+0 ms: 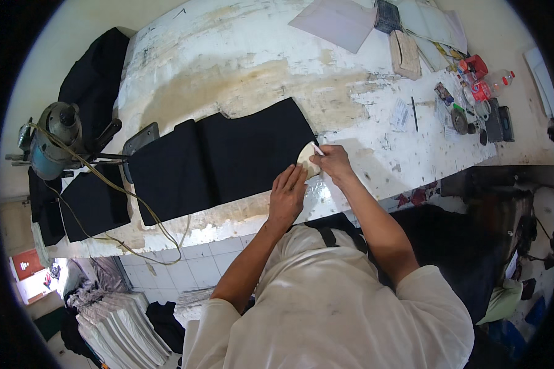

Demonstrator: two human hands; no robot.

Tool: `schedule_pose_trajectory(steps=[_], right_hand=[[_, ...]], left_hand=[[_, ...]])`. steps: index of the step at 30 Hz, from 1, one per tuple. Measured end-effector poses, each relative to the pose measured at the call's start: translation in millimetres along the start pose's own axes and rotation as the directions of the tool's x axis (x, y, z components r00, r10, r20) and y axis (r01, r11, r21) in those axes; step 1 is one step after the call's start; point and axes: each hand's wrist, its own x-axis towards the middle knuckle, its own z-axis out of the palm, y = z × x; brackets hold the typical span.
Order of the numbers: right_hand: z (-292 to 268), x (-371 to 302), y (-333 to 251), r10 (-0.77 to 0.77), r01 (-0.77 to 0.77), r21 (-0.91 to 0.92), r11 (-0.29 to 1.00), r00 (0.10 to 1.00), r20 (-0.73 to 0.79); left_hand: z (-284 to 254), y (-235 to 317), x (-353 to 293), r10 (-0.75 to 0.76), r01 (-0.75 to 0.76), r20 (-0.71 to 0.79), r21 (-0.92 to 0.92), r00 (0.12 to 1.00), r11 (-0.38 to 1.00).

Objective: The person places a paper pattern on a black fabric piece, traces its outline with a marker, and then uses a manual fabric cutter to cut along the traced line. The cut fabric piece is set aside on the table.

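A stack or piece of black cloth [240, 154] lies across the table, its right end close in front of me. On that end rests a small cream, curved pattern piece [306, 158]. My left hand [287, 197] lies flat, fingers stretched over the pattern piece's left edge and the cloth. In its pinched fingers, my right hand [333, 163] holds a short white marking stick [317, 149], whose tip is at the pattern's upper edge. Whether it is chalk or a pen I cannot tell.
To the left stands a cloth-cutting machine [61, 126] with a yellowish cable [144, 206] hanging over the table edge. More black cloth [95, 74] lies behind it. A bottle [498, 80], tape rolls and small items crowd the right end. Folded white cloths [123, 326] are stacked below left.
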Motion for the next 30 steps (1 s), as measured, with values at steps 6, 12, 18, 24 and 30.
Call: schedule_pose_trajectory(steps=[6,12,18,24,30], right_hand=[[4,6,0,-0.141,0.094,-0.441,0.893,0.987,-0.074],[-14,14,2,0.039,-0.014,-0.264,0.965,0.995,0.092],[-16,22,1,-0.113,0.168,-0.589,0.791,0.985,0.129],[-22,22,7,-0.047,0.092,-0.354,0.931,0.99,0.134],[-43,11,8,0.084,-0.082,-0.069,0.994,0.996,0.032]], left_hand=[[29,-10,12,0.111,-0.123,0.087,0.142,0.99,0.982],[23,-12,5,0.059,-0.064,0.039,0.156,0.998,0.986],[29,-1,5,0.037,-0.034,-0.018,0.163,0.999,0.986],[37,1,6,0.007,-0.003,-0.029,0.131,1.0,0.991],[36,2,5,-0.01,0.011,-0.009,0.141,1.0,0.99]])
